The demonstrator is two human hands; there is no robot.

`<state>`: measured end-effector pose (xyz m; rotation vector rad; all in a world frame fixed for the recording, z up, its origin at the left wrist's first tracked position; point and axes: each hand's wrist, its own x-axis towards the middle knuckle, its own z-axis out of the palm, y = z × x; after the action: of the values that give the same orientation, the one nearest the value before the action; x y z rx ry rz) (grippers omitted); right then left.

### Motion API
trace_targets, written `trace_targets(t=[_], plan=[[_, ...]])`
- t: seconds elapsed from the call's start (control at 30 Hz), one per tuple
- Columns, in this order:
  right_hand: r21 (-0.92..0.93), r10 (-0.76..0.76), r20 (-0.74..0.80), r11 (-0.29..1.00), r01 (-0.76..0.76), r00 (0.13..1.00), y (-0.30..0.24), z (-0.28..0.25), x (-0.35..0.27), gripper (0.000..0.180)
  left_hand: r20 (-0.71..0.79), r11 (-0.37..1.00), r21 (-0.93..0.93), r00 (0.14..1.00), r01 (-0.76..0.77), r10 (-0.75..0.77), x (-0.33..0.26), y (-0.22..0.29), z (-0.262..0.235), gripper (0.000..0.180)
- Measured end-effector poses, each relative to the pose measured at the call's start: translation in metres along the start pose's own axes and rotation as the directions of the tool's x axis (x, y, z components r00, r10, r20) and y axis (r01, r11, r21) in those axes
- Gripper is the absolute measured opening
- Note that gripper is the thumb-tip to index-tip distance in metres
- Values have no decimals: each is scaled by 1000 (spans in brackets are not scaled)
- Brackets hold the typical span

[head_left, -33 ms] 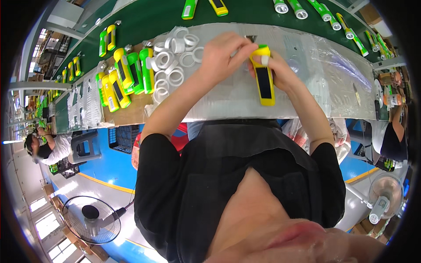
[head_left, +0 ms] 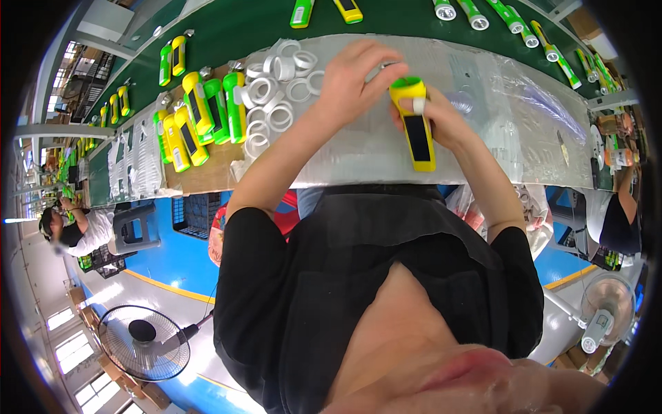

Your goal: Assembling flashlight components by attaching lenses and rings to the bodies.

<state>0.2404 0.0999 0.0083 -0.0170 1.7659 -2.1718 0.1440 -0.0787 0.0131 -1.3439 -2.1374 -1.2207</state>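
In my right hand is a yellow flashlight with a long dark panel on its side. Its green-rimmed head end points away from me, and a white wrap circles the thumb lying across its neck. My left hand is just left of that head, apart from it. Between its thumb and fingers is a small shiny silver piece, mostly covered by the fingers. White rings lie loosely heaped beside my left forearm. Left of these, several yellow and green flashlights lie close together.
Clear plastic sheeting covers the bench top before me. Across the green surface beyond lie more flashlights. A fan stands behind at the left, another at the right. Other people sit at both sides.
My left hand has drawn slightly up and away from the flashlight's head, leaving a gap. The flashlight has shifted slightly down and right in my right hand.
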Motion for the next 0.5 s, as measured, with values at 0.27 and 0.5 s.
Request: trace_targets(t=[0.27, 0.5], plan=[[-7, -93, 113, 996, 94, 989, 23, 49, -40, 59, 117, 750, -601, 959, 276, -259, -42, 22, 1, 32], [-17, -222, 21, 975, 222, 975, 39, 72, -37, 44, -30, 905, -417, 997, -81, 75, -60, 50, -6, 17]])
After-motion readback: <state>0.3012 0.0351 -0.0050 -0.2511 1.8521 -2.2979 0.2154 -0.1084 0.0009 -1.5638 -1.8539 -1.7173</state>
